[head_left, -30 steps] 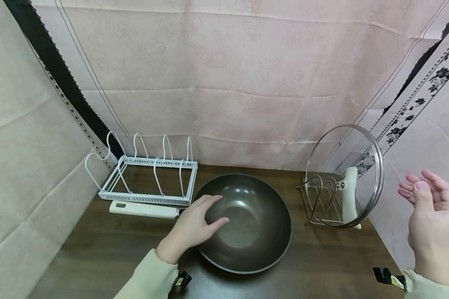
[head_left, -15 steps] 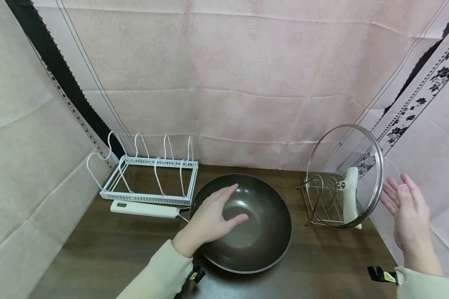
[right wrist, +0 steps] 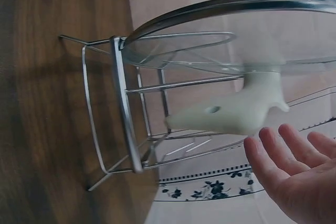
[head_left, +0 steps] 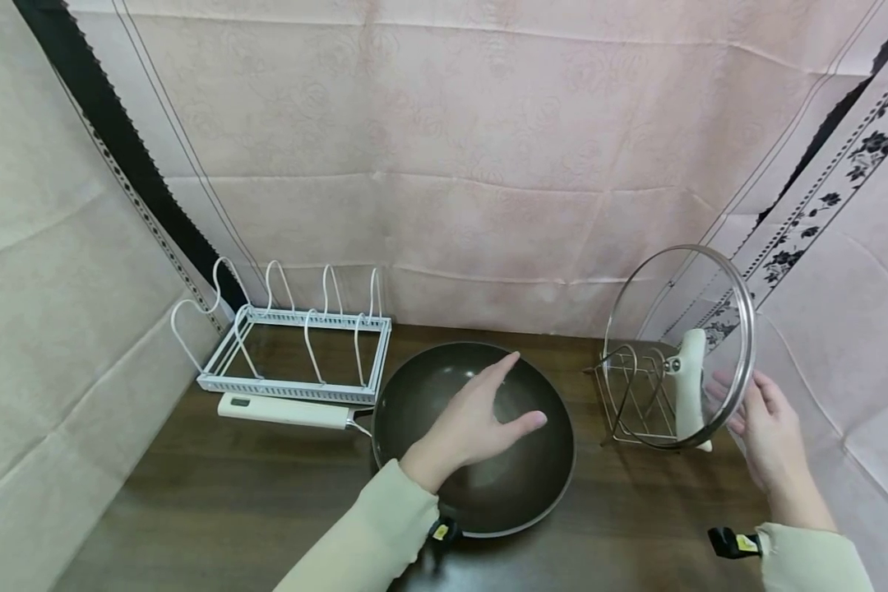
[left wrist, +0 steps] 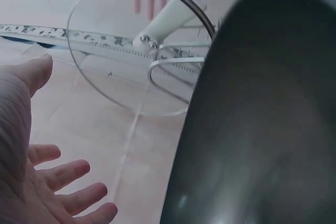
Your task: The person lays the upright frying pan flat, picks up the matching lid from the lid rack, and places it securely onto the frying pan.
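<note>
Two hands spread, holding nothing: I put left hand (head_left: 481, 423) over wok (head_left: 518, 493), right hand (head_left: 765, 427) behind lid (head_left: 677, 304). Reach step; next, grasp lid's handle (head_left: 686, 378).

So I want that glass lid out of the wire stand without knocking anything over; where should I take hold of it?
Probably by the cream handle at the centre of the glass lid. The lid stands on edge in the wire stand, handle facing the wok, and it is the one raised part fingers can wrap. The open right hand is behind the glass, so come round the front and lift upward.
</note>
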A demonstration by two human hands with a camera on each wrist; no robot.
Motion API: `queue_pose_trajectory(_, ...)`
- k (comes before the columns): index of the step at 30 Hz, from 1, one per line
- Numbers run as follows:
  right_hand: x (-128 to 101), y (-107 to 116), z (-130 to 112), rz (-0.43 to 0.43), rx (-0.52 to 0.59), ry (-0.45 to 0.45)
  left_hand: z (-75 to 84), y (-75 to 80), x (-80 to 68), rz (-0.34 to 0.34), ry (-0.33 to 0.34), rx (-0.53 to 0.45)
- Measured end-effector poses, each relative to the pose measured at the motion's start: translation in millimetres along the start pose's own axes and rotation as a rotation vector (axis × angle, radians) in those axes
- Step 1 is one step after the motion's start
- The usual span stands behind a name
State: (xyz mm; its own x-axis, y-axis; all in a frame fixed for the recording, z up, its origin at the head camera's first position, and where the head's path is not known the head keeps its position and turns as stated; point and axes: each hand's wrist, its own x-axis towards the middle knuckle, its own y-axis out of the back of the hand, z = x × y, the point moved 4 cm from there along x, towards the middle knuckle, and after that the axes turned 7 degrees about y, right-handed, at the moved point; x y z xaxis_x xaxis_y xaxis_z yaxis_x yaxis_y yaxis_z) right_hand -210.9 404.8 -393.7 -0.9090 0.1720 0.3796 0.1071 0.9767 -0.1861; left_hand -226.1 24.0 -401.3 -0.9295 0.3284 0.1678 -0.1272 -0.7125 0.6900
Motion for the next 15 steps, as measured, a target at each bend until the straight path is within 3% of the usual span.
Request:
queue_pose_trajectory(4,1,1,6,0.016,0.015,-0.026,13.6,-13.2,5.7,-0.034,0.003,-0.040)
queue_pose_trajectory(15,1,5,24,0.038,-0.207,-0.123,42.5,-56.1,27.2,-0.171,0.018,-0.188)
